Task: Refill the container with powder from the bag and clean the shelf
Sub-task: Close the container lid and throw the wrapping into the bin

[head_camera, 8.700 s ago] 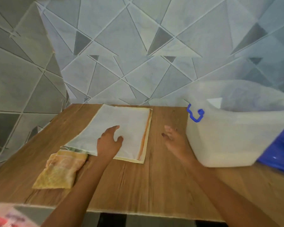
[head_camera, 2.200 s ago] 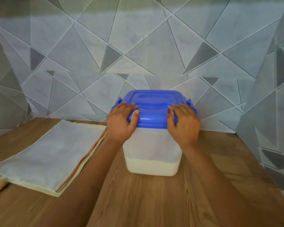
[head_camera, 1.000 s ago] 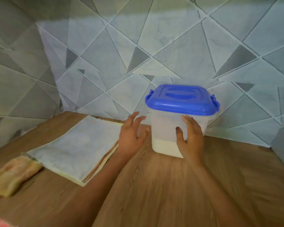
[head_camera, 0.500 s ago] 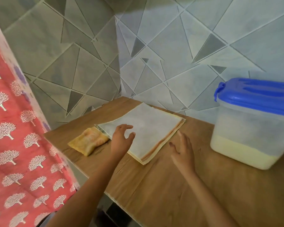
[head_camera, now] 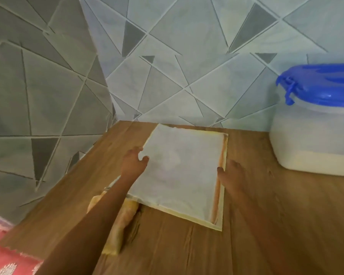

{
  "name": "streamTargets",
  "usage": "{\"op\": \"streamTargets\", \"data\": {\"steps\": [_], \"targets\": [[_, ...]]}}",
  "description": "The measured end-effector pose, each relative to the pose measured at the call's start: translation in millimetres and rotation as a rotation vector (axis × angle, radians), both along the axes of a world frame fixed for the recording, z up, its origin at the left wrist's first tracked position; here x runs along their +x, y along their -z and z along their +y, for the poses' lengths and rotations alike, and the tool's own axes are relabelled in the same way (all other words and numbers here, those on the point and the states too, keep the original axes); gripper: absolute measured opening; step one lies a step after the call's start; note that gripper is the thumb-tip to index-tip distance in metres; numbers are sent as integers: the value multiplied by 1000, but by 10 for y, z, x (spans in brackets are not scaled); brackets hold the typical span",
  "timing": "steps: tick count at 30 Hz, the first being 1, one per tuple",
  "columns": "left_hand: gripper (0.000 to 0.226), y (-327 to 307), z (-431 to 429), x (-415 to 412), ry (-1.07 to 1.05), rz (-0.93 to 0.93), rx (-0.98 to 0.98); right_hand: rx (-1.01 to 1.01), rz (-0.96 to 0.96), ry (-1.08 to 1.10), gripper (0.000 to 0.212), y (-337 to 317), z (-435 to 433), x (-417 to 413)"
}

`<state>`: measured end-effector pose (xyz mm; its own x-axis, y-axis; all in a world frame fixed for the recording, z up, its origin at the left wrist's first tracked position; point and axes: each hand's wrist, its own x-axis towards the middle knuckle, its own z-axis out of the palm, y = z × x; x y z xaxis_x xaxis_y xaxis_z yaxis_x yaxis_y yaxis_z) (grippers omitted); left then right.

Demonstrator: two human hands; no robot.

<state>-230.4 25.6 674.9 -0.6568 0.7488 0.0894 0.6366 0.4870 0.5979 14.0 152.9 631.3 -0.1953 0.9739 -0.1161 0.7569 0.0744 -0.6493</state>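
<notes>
A flat, empty white bag (head_camera: pixel 183 171) with an orange strip along its right edge lies on the wooden shelf (head_camera: pixel 266 225). My left hand (head_camera: pixel 133 165) is at the bag's left edge, fingers apart and touching it. My right hand (head_camera: pixel 230 175) rests flat beside the bag's right edge, fingers apart. The translucent container (head_camera: pixel 314 135) stands at the far right with its blue lid (head_camera: pixel 322 86) on and white powder in its lower part. A yellow cloth (head_camera: pixel 119 231) lies under my left forearm, partly hidden.
Grey tiled walls with triangle patterns close off the back and the left of the shelf. A red patterned curtain (head_camera: pixel 6 255) hangs at the lower left, past the shelf's front corner.
Both hands have left the closed container and moved left to the flat bag, one at each side edge. The view has swung back toward the bag.
</notes>
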Motion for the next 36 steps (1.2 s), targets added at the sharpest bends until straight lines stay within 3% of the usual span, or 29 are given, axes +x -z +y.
{"op": "streamTargets", "data": {"steps": [4, 8, 12, 17, 21, 23, 28, 36], "targets": [[60, 241, 324, -481, -49, 20, -316, -116, -23, 116, 55, 14, 178, -118], [66, 411, 573, -670, -76, -96, -358, -175, 24, 201, 72, -2, 267, -259], [63, 501, 733, -826, -47, -137, -298, -209, 53, 224, 79, 82, 384, -387], [55, 524, 874, -985, -70, -328, -188, -242, 19, 228, 63, 101, 547, -389], [3, 475, 877, -1031, -101, -592, 51, -280, 160, 179, 52, 94, 663, -376], [26, 459, 872, -1112, -96, -653, 147, -330, 326, 171, 51, 81, 704, -341], [33, 328, 764, -1206, -46, -765, 229, -283, 619, 70, 35, -40, 666, -217], [36, 143, 629, -1264, 44, -898, 278, -280, 719, 25, 33, -182, 699, -123]]}}
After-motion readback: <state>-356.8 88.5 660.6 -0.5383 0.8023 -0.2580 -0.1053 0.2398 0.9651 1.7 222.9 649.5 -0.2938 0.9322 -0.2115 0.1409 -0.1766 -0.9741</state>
